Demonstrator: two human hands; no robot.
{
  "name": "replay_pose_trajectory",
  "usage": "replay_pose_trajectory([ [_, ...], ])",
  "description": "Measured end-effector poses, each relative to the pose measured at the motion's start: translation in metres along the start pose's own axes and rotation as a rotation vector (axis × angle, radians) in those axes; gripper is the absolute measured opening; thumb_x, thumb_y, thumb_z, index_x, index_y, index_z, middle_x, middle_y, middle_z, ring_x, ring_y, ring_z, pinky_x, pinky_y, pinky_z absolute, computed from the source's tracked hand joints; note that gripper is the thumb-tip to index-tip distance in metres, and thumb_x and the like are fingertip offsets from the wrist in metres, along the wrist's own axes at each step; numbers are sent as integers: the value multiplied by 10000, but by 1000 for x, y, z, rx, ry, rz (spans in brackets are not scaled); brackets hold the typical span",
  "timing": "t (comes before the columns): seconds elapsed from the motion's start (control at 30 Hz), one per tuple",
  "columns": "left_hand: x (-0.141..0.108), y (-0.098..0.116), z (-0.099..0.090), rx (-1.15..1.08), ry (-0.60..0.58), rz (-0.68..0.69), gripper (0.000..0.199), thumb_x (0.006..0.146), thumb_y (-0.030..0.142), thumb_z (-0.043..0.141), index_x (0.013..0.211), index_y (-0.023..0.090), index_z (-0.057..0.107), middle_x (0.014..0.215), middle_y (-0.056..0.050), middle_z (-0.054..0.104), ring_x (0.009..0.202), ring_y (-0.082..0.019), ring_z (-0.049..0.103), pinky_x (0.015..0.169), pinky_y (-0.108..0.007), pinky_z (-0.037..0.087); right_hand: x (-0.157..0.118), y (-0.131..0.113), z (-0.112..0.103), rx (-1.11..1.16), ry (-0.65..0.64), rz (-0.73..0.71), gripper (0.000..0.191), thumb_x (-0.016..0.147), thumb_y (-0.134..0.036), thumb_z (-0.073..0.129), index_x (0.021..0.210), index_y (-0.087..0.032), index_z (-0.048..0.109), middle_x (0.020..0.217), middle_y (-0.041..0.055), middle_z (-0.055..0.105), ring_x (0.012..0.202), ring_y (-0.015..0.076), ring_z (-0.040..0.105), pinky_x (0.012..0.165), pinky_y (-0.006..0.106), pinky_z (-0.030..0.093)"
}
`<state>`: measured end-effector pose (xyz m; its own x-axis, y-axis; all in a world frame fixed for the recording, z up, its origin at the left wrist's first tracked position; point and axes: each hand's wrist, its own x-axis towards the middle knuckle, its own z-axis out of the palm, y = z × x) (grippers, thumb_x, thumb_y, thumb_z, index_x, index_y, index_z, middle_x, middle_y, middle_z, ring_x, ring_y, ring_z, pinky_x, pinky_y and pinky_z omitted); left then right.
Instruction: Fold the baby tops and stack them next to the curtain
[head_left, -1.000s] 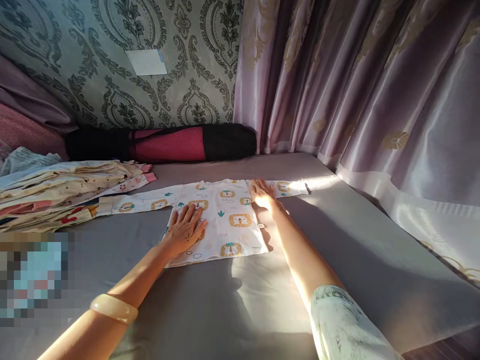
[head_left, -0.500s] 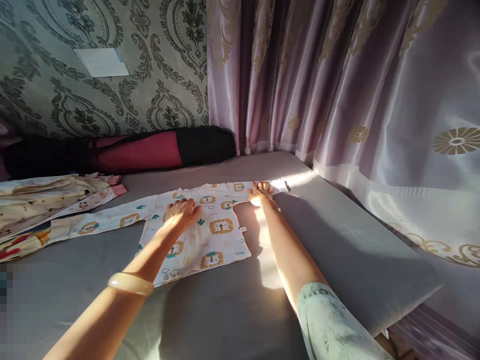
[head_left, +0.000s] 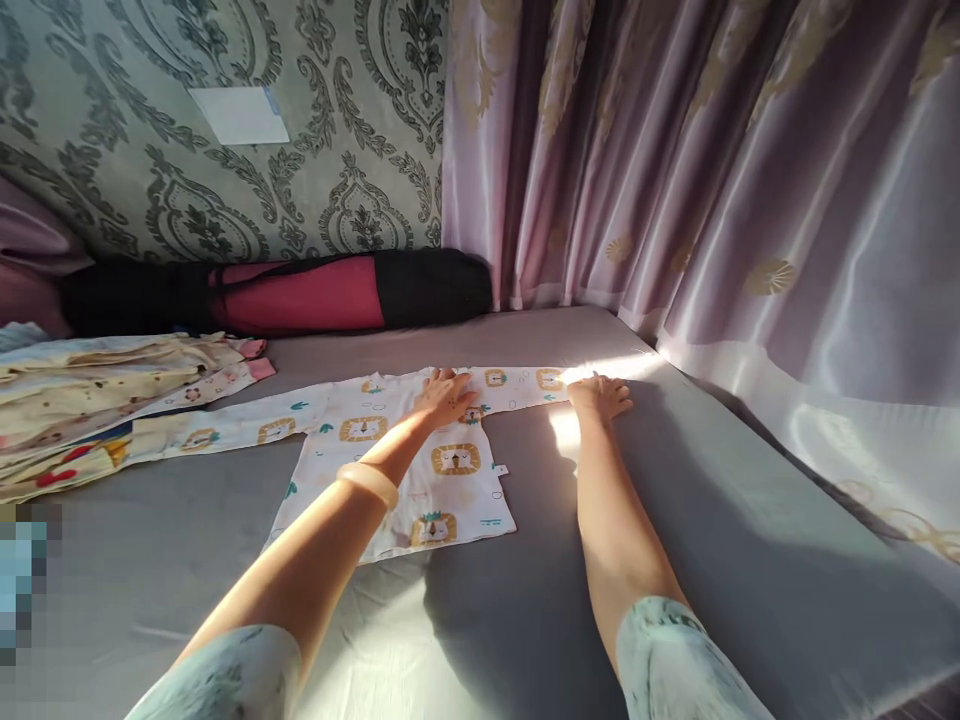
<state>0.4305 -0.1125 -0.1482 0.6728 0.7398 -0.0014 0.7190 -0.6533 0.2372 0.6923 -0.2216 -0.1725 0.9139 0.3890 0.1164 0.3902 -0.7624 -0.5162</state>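
A small white long-sleeved shirt [head_left: 405, 470] with lion faces and green leaves lies spread flat on the grey bed sheet [head_left: 510, 630]. Its sleeves stretch out to both sides. My left hand [head_left: 444, 398] rests palm down near the shirt's right shoulder, fingers spread, with a pale bangle [head_left: 369, 484] on that wrist. Over the cuff end of the right sleeve lies my right hand [head_left: 600, 396], its fingers stretched out and pressing flat. The cuff itself is mostly hidden under it.
To the left lies a pile of other clothes [head_left: 112, 385], touching the shirt's left sleeve. A long black and pink bag [head_left: 300, 293] runs along the patterned wall [head_left: 225, 190]. Purple curtains [head_left: 675, 150] hang beside the bed's right edge.
My left hand has moved from the shirt's middle up and right to the shoulder. My right hand has slid outward along the sleeve to its end. The view has shifted slightly.
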Motion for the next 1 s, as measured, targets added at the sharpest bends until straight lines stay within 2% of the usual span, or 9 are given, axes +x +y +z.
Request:
replay_pose_trajectory([
  [0.17,12,-4,6,-22,-45,-1,558,908,583,476,1386,299,530,1322,-122,521,1240,-319,461,1031,-448,361,-7,-7,-8,-85,109,91,250,734,-218,673,982,-193,663,1104,156,593,1064,305,530,876,430,407],
  [0.3,16,-8,7,-40,-77,-26,626,877,639,486,1420,328,493,1372,-116,487,1282,-340,431,1049,-468,343,-12,-13,-18,-41,45,96,312,722,-201,658,1033,-196,674,1225,172,594,1189,341,517,966,459,398],
  [0.4,17,-6,3,-52,-110,-42,699,836,701,504,1438,348,471,1412,-111,471,1314,-357,404,1067,-489,327,-13,-17,-27,67,-4,88,348,737,-164,625,1081,-185,668,1184,164,639,1176,334,566,1003,471,403],
  [0.53,19,-5,-3,-59,-150,-61,800,779,745,544,1468,352,444,1451,-122,455,1352,-379,370,1082,-504,315,-9,-22,-41,215,-44,112,352,763,-170,606,1112,-162,658,1087,160,683,1074,320,640,907,420,487],
  [0.67,23,-7,-4,-46,-190,-49,923,735,773,570,1524,343,360,1507,-136,403,1398,-398,323,1114,-521,279,-2,-26,-51,303,-21,41,239,783,-225,612,1003,-156,674,955,145,706,1001,309,667,843,386,519],
  [0.77,28,-9,-5,-36,-221,-24,987,687,805,589,1524,337,357,1503,-138,412,1402,-421,314,1113,-537,284,1,-31,-57,432,-29,19,194,806,-265,609,966,-165,654,797,90,691,819,256,694,733,345,543],
  [0.87,32,-11,-5,-39,-245,1,1039,645,832,602,1520,324,365,1495,-145,419,1394,-443,320,1094,-539,313,-6,-43,-67,598,-77,46,144,829,-252,595,949,-175,616,743,45,675,635,188,672,598,295,532],
  [1.0,39,-14,-6,-38,-276,23,1078,615,858,599,1516,315,365,1479,-149,430,1385,-445,330,1075,-521,349,-28,-69,-88,897,-194,101,82,865,-264,618,860,-213,554,731,-8,671,590,115,644,524,206,483],
])
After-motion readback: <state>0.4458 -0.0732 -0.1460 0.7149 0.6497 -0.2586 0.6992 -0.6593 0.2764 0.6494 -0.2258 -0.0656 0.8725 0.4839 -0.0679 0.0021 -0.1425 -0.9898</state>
